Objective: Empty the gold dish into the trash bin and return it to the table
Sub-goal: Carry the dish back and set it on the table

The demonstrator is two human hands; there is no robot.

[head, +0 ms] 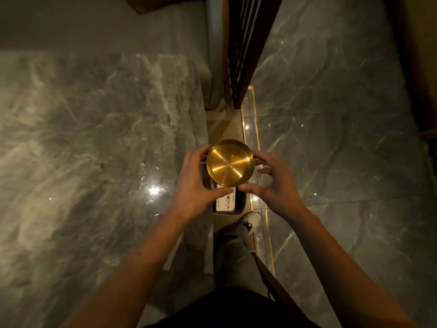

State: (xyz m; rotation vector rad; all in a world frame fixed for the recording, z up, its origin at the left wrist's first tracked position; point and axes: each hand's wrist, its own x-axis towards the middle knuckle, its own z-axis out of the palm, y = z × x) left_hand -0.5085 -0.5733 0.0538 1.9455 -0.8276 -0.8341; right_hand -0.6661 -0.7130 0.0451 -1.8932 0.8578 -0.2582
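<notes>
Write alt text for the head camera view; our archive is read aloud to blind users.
Two bare hands, left hand and right hand, hold a round gold dish over a small dark trash bin on the floor; the dish looks empty. A grey marble table fills the left, glossy floor tiles the right.

There is one gold dish (pixel 230 163), and it looks bare inside. Two hands are in view: one left hand (pixel 197 179) and one right hand (pixel 274 182), each on its own side of the dish, so two bare forearms as well. One trash bin (pixel 228 204) shows below the dish, mostly hidden. One marble table (pixel 94 138) fills the left side. One shoe (pixel 251 220) and one trouser leg (pixel 234 254) are visible on the floor (pixel 343 138).
</notes>
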